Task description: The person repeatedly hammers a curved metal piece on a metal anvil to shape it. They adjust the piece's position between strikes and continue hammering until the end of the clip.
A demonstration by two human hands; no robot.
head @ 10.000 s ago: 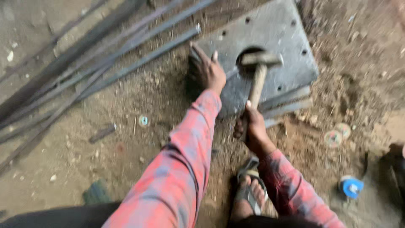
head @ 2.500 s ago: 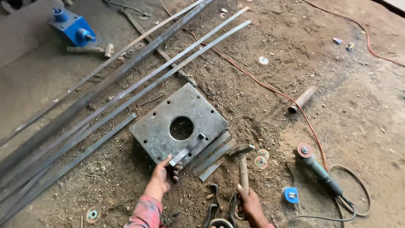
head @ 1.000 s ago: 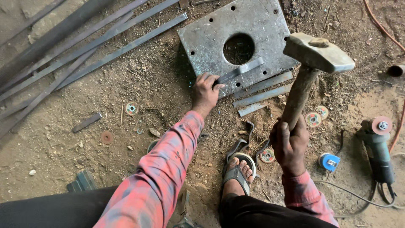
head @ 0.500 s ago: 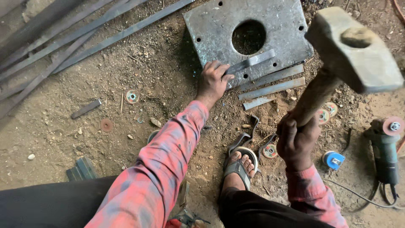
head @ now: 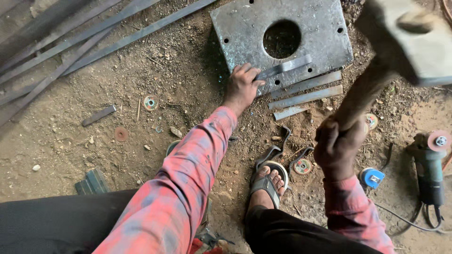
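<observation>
Grey steel lies at the centre of this work: a thick square steel plate with a round hole (head: 245, 35) rests flat on the dirt floor (head: 183, 75), and a short flat steel strip (head: 285, 67) lies across its near edge, just below the hole. The left hand (head: 241, 88) has its fingers curled over the strip's left end, pinching it down against the plate. The right hand (head: 338, 148) is clenched tight round the wooden handle of a heavy sledgehammer (head: 414, 35), which is raised high and close to the camera, its head blurred. By that pose the strip looks set in place and steadied but the blow on it is not yet landed. 3 more flat steel strips (head: 306, 96) lie side by side on the dirt just beside the plate's near edge, untouched; whether they are finished or waiting cannot be told. A green angle grinder (head: 429, 164) rests well to the right, long steel bars (head: 70, 42) to the left, and a sandalled foot (head: 268, 181) stands between the arms.
</observation>
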